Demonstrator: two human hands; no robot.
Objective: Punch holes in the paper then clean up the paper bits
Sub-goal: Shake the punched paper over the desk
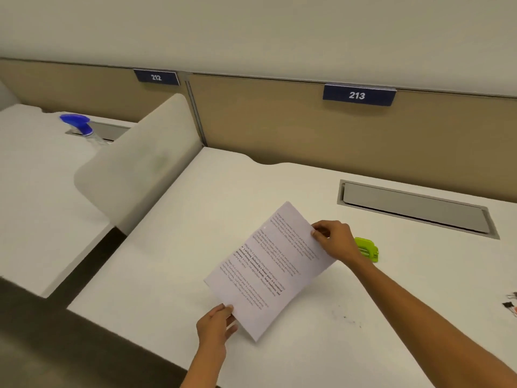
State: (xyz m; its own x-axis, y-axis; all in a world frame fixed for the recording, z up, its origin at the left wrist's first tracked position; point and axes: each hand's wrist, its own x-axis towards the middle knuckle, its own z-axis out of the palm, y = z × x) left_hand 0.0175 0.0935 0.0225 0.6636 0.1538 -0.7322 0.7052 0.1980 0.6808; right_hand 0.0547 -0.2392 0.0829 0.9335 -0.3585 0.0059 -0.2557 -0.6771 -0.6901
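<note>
A printed sheet of paper is held tilted just above the white desk. My left hand pinches its near left edge, thumb on top and fingers under it. My right hand pinches the far right edge. A small green hole punch sits on the desk right behind my right hand, partly hidden by the wrist. I cannot make out any paper bits.
A grey cable-tray lid is set into the desk at the back right. Black binder clips lie at the right edge. A beige divider separates the neighbouring desk, where a blue-headed spray bottle lies.
</note>
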